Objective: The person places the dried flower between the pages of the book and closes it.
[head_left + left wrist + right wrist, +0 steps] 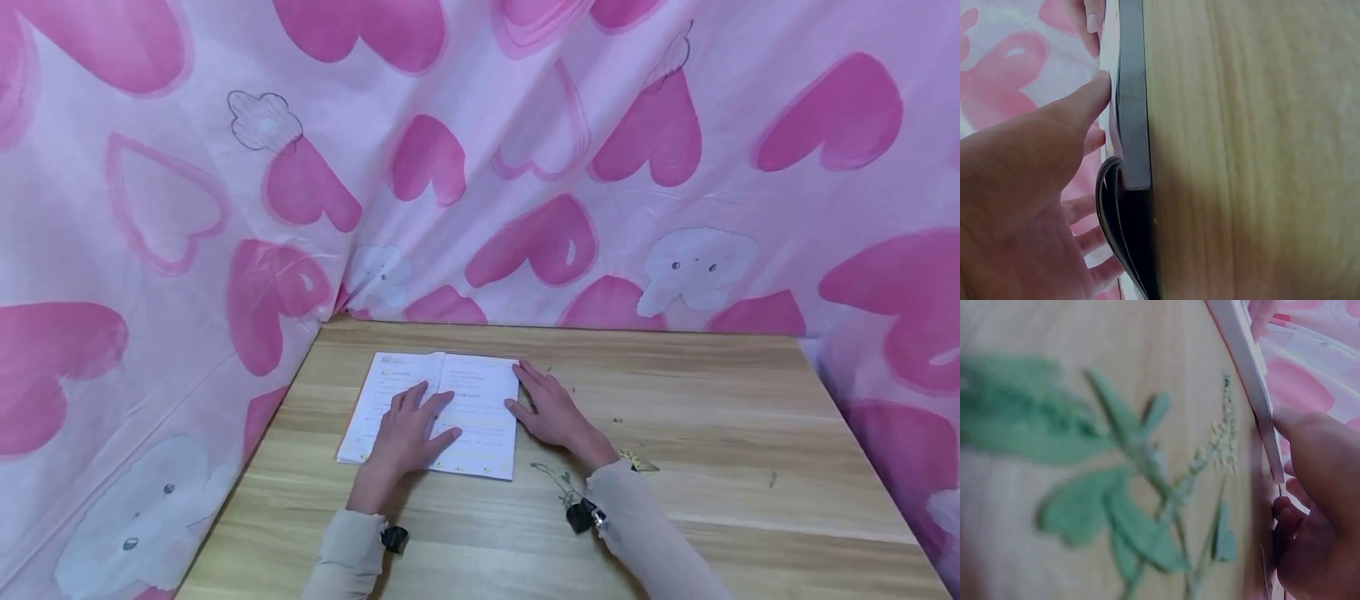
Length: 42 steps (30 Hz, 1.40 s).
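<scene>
An open book [480,450] with printed white pages lies flat on the wooden table. My left hand [407,433] rests over its middle, fingers spread across both pages and thumb pointing right. In the left wrist view, the book's thick page edge [1134,119] shows beside the thumb, and below it a part of the book [1110,209] bends up in a curve. At the right edge, my right hand [557,414] touches the book with its thumb and forefinger. A leafy green sprig [1147,537] lies on the table near the right wrist.
Pale yellow blossoms [636,459] lie by the right sleeve. Small plant bits [618,420] are scattered on the table [750,400] to the right. A pink heart-patterned cloth [525,100] hangs behind and at both sides. Each wrist wears a small black device.
</scene>
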### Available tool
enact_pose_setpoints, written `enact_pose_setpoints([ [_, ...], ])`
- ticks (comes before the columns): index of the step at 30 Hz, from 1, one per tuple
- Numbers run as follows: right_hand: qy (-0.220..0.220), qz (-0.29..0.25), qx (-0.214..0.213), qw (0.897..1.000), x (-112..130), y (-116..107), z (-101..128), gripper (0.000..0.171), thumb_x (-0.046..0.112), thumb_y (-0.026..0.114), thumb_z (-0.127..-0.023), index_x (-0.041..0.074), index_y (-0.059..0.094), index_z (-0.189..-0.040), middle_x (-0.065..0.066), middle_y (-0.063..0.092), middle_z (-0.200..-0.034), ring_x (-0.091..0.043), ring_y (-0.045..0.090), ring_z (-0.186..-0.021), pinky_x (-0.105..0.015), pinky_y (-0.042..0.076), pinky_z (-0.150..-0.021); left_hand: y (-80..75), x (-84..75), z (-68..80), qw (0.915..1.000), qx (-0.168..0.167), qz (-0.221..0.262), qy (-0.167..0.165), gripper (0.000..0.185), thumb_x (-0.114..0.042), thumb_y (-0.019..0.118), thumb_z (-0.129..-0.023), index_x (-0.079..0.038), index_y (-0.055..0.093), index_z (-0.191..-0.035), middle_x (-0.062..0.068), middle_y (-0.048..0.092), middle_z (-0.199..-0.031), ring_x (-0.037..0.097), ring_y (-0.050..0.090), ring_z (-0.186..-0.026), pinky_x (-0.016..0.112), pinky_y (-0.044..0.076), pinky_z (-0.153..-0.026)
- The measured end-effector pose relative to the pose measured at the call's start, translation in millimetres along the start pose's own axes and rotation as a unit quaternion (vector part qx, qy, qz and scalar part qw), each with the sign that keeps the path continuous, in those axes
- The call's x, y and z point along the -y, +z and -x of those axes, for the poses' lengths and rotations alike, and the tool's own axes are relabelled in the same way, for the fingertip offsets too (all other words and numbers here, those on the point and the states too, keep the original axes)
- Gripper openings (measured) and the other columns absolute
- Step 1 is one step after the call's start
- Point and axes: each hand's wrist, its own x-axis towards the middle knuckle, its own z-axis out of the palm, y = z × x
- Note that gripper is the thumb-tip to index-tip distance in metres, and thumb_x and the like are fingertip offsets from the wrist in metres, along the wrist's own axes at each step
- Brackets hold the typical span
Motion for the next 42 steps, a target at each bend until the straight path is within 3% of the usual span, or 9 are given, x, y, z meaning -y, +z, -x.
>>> enact_pose_setpoints([
  [7, -0.025, -0.066, -0.007, 0.997, -7, -16, 13, 0.057, 0.010, 0.050, -0.113, 0.003, 0.037, -0.167, -0.018, 0.027, -0.179, -0.037, 0.026, -0.167, -0.059, 0.025, -0.133, 2.3, -0.3, -0.1, 0.9999, 0.007, -0.005, -0.008, 0.069, -0.059, 0.073, -0.098, -0.036, 0.052, -0.160, 0.015, 0.035, -0.174, 0.047, 0.034, -0.155, 0.073, 0.040, -0.117],
  [14, -0.003, -0.090, -0.004, 0.996, -9, -33, 32, 0.049, 0.010, 0.051, -0.113, 0.006, 0.048, -0.162, -0.016, 0.046, -0.170, -0.037, 0.041, -0.160, -0.058, 0.035, -0.129, 1.4, 0.8, 0.1, 0.9999, 0.008, -0.004, -0.011, 0.069, -0.060, 0.072, -0.099, -0.037, 0.051, -0.161, 0.014, 0.033, -0.175, 0.047, 0.033, -0.156, 0.073, 0.039, -0.119],
  [18, 0.017, -0.092, -0.008, 0.996, -12, -40, 49, 0.043, 0.011, 0.053, -0.113, 0.009, 0.056, -0.156, -0.010, 0.063, -0.154, -0.029, 0.063, -0.139, -0.051, 0.053, -0.117, 1.3, 0.1, 0.6, 0.9999, 0.008, -0.004, -0.009, 0.068, -0.059, 0.072, -0.099, -0.036, 0.052, -0.160, 0.015, 0.034, -0.174, 0.047, 0.034, -0.156, 0.074, 0.039, -0.117],
  [21, 0.028, -0.087, -0.017, 0.996, -17, -47, 60, 0.036, 0.011, 0.056, -0.113, 0.011, 0.065, -0.147, -0.006, 0.071, -0.141, -0.019, 0.070, -0.116, -0.041, 0.062, -0.100, 0.9, -0.5, 0.1, 0.9999, 0.007, -0.006, -0.008, 0.068, -0.059, 0.072, -0.099, -0.036, 0.051, -0.160, 0.016, 0.034, -0.174, 0.047, 0.034, -0.156, 0.074, 0.039, -0.117],
  [24, 0.031, -0.065, -0.029, 0.997, -23, -54, 71, 0.028, 0.009, 0.061, -0.110, 0.013, 0.073, -0.135, -0.003, 0.074, -0.129, -0.013, 0.069, -0.105, -0.034, 0.062, -0.090, -0.6, -1.3, -0.3, 1.0000, 0.004, -0.001, -0.007, 0.067, -0.058, 0.072, -0.100, -0.035, 0.052, -0.160, 0.017, 0.034, -0.174, 0.048, 0.033, -0.156, 0.074, 0.039, -0.118],
  [31, 0.014, -0.014, -0.041, 0.999, -32, -62, 89, 0.013, 0.011, 0.080, -0.098, 0.020, 0.080, -0.108, 0.008, 0.072, -0.103, -0.011, 0.064, -0.096, -0.033, 0.058, -0.085, -0.9, -2.8, 2.8, 0.9999, -0.003, 0.013, -0.006, 0.066, -0.054, 0.072, -0.101, -0.032, 0.052, -0.161, 0.019, 0.033, -0.175, 0.048, 0.031, -0.157, 0.075, 0.036, -0.119],
  [37, 0.010, 0.003, -0.005, 1.000, -29, -52, 93, 0.014, 0.017, 0.082, -0.098, 0.026, 0.080, -0.108, 0.014, 0.068, -0.099, -0.008, 0.059, -0.093, -0.028, 0.054, -0.082, -0.5, -3.3, 3.7, 0.9998, -0.002, 0.019, -0.007, 0.066, -0.053, 0.072, -0.102, -0.032, 0.051, -0.161, 0.019, 0.032, -0.175, 0.049, 0.030, -0.158, 0.076, 0.035, -0.119],
  [42, 0.016, 0.017, 0.005, 1.000, -28, -44, 91, 0.018, 0.014, 0.078, -0.101, 0.030, 0.079, -0.108, 0.015, 0.067, -0.098, -0.007, 0.057, -0.092, -0.031, 0.054, -0.085, 0.8, -1.9, 3.3, 0.9997, -0.002, 0.023, -0.006, 0.066, -0.053, 0.072, -0.102, -0.032, 0.051, -0.161, 0.019, 0.031, -0.176, 0.049, 0.029, -0.158, 0.076, 0.035, -0.119],
])
